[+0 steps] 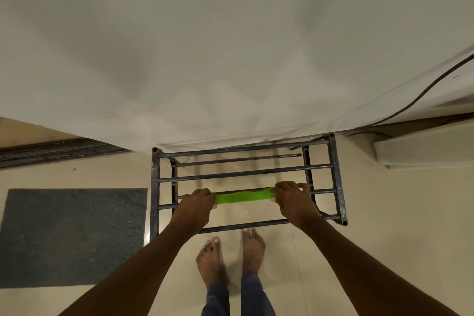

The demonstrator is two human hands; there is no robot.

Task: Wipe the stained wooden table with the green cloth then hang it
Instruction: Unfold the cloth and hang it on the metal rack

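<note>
Now the green cloth was held stretched over a rail of the metal rack.
Its ends were gripped by the left hand and right hand, both closed; thin round bars stood above glossy tile.

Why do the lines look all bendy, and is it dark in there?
In the head view, the wide lens bows straight edges near the borders, like the curtain hem; the light is dim and yellowish; the glossy floor shows soft reflections under the rack; the green cloth between left hand and right hand stays sharp.
</note>
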